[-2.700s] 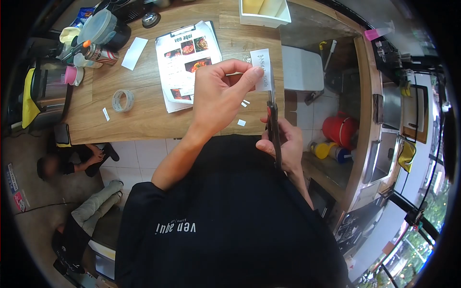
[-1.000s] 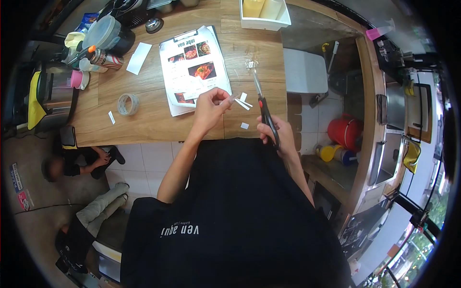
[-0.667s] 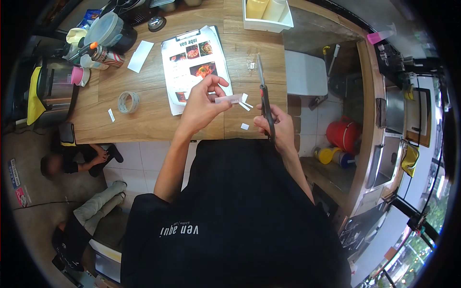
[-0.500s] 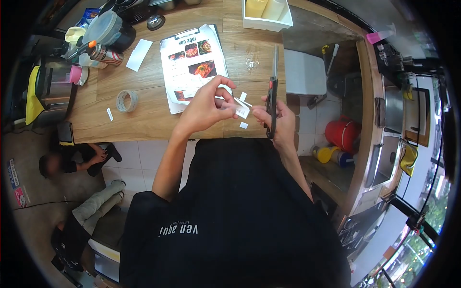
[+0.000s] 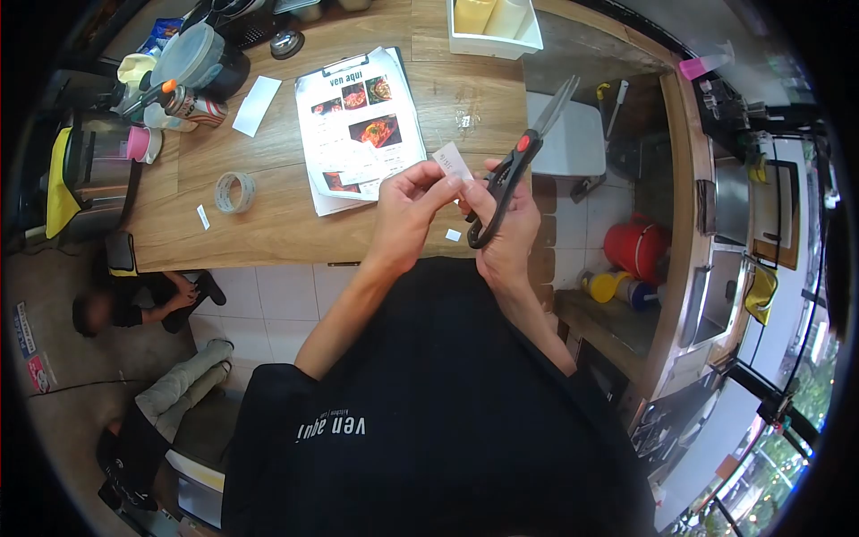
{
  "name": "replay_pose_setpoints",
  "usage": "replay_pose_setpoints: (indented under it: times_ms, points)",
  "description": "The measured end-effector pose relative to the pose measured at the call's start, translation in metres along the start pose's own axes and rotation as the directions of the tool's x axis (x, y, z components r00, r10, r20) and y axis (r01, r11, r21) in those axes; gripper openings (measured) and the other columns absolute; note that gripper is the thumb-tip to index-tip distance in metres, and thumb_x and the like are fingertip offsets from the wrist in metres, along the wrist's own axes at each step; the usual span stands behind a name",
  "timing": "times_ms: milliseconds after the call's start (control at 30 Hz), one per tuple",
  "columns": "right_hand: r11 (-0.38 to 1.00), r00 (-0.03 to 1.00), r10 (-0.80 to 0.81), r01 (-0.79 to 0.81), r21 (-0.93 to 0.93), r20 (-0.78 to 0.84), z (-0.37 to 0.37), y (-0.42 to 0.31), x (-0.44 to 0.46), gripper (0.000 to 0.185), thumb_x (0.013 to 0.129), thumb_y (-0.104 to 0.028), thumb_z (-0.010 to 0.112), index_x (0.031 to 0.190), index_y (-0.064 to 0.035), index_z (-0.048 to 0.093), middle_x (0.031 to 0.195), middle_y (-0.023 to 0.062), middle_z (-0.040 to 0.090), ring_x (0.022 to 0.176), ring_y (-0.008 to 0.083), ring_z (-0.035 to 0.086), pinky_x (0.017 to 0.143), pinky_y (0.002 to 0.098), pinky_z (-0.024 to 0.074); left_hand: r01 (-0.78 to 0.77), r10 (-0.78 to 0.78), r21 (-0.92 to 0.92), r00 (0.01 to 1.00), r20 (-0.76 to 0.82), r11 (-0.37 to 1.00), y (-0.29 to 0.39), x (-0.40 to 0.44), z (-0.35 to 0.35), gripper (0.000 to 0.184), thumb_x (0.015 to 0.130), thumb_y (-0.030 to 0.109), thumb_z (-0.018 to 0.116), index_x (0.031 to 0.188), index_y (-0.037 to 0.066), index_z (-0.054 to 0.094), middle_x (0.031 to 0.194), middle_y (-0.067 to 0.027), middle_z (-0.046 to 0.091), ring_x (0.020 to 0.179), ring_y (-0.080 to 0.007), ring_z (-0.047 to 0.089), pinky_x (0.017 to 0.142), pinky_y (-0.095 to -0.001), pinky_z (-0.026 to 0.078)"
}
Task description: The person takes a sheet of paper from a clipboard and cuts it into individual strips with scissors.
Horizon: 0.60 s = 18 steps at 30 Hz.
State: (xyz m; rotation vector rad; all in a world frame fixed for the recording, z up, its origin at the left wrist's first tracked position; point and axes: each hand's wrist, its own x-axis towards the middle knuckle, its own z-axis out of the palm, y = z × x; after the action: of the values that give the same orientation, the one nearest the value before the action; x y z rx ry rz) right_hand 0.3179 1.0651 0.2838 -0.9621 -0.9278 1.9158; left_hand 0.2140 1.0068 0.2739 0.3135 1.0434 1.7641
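My left hand (image 5: 404, 217) is closed in a pinch on a small white paper slip (image 5: 450, 161) with handwriting on it. In my right hand (image 5: 512, 228) is a pair of black-handled scissors (image 5: 525, 143), its blades pointing up and to the right, away from the slip. My right thumb and fingertips meet the slip's lower edge beside my left thumb. A tiny paper scrap (image 5: 454, 235) lies on the wooden table just below my hands. Behind my left hand is a clipboard with a printed menu (image 5: 358, 98).
A clear tape roll (image 5: 235, 192), a narrow paper strip (image 5: 203, 217) and a blank white card (image 5: 257, 106) lie to the left. Containers and a can (image 5: 199, 106) crowd the far left. A white bin (image 5: 495, 40) stands at the back. Two people sit at lower left.
The scissors have tilted right, away from the paper. My hands have come together, and the slip is now turned upward between them. Loose pieces near the fingers are now mostly hidden.
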Motion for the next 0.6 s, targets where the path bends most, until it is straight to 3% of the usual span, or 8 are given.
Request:
replay_pose_setpoints:
  times_ms: [67, 167, 233, 267, 300, 367, 400, 600]
  points:
    - [1.0, 0.999, -0.02, 0.021, 0.021, -0.029, 0.001, 0.0, 0.0, 0.038, 0.083, -0.003, 0.076, 0.115, 0.0018, 0.058, 0.086, 0.0043, 0.066, 0.069, 0.0072, 0.061, 0.062, 0.019, 0.048, -0.05, 0.049, -0.01, 0.999, -0.024, 0.999, 0.0, 0.001, 0.0, 0.017, 0.091, 0.01, 0.069, 0.1, -0.005, 0.066, 0.09, -0.008, 0.07, 0.08, -0.0114, 0.064, 0.08, -0.0266, 0.053]
    - [0.994, 0.999, 0.01, -0.004, -0.11, 0.048, -0.015, 0.002, -0.004, 0.043, 0.082, -0.006, 0.078, 0.119, 0.0017, 0.057, 0.085, 0.0034, 0.065, 0.069, 0.0073, 0.061, 0.062, 0.0197, 0.0473, -0.058, 0.067, 0.143, 0.996, -0.058, 0.988, 0.01, 0.006, -0.003, 0.013, 0.093, 0.009, 0.064, 0.098, -0.004, 0.065, 0.099, -0.0153, 0.071, 0.091, -0.0179, 0.068, 0.084, -0.0301, 0.054]
    - [0.947, 0.979, 0.087, -0.025, -0.319, 0.182, -0.033, 0.0, -0.007, 0.052, 0.08, -0.012, 0.08, 0.124, 0.002, 0.055, 0.084, 0.002, 0.064, 0.07, 0.0071, 0.059, 0.064, 0.02, 0.0459, -0.05, 0.069, 0.214, 0.994, -0.081, 0.976, 0.022, 0.011, -0.004, 0.013, 0.093, 0.008, 0.065, 0.096, -0.004, 0.067, 0.101, -0.0169, 0.071, 0.089, -0.0161, 0.068, 0.081, -0.028, 0.054]
    - [0.924, 0.964, 0.138, -0.043, -0.379, 0.226, -0.039, -0.006, -0.01, 0.065, 0.076, -0.021, 0.085, 0.128, 0.0001, 0.054, 0.084, 0.0012, 0.062, 0.072, 0.0073, 0.057, 0.068, 0.0211, 0.0452, -0.052, 0.07, 0.242, 0.995, -0.066, 0.969, 0.029, 0.013, -0.005, 0.013, 0.093, 0.007, 0.064, 0.098, -0.005, 0.068, 0.102, -0.0178, 0.071, 0.087, -0.0152, 0.068, 0.08, -0.027, 0.055]
    - [0.923, 0.962, 0.141, -0.044, -0.382, 0.232, -0.046, -0.008, -0.013, 0.065, 0.076, -0.021, 0.085, 0.128, 0.0001, 0.054, 0.084, 0.0012, 0.062, 0.072, 0.0073, 0.057, 0.068, 0.0211, 0.0452, -0.054, 0.074, 0.24, 0.995, -0.072, 0.969, 0.036, 0.013, -0.005, 0.013, 0.093, 0.007, 0.064, 0.098, -0.005, 0.068, 0.102, -0.0178, 0.071, 0.087, -0.0152, 0.068, 0.08, -0.027, 0.055]
    - [0.922, 0.908, 0.126, 0.041, -0.386, 0.399, -0.058, -0.012, -0.017, 0.073, 0.071, -0.03, 0.089, 0.129, -0.0022, 0.055, 0.085, 0.0009, 0.06, 0.075, 0.0077, 0.056, 0.072, 0.0224, 0.0452, -0.001, 0.015, 0.25, 0.998, -0.054, 0.968, 0.05, 0.014, -0.001, 0.014, 0.092, 0.006, 0.065, 0.1, -0.006, 0.069, 0.102, -0.0179, 0.071, 0.089, -0.0168, 0.069, 0.08, -0.0277, 0.057]
    - [0.912, 0.899, 0.203, -0.029, -0.41, 0.387, -0.059, -0.016, -0.021, 0.081, 0.067, -0.038, 0.091, 0.131, -0.0039, 0.055, 0.086, 0.0015, 0.06, 0.076, 0.0086, 0.056, 0.072, 0.0241, 0.0454, -0.003, 0.017, 0.248, 0.998, -0.054, 0.969, 0.052, 0.014, 0.001, 0.014, 0.092, 0.006, 0.065, 0.1, -0.006, 0.069, 0.102, -0.0179, 0.071, 0.089, -0.0168, 0.069, 0.08, -0.0277, 0.057]
    - [0.874, 0.864, 0.224, 0.027, -0.485, 0.452, -0.064, -0.025, -0.021, 0.082, 0.065, -0.037, 0.092, 0.131, -0.0024, 0.056, 0.084, 0.0025, 0.061, 0.074, 0.0093, 0.056, 0.071, 0.0239, 0.0458, -0.043, 0.049, 0.261, 0.999, -0.017, 0.964, 0.054, 0.016, 0.015, 0.015, 0.091, 0.004, 0.067, 0.101, -0.006, 0.068, 0.101, -0.017, 0.071, 0.101, -0.0255, 0.07, 0.08, -0.0287, 0.059]
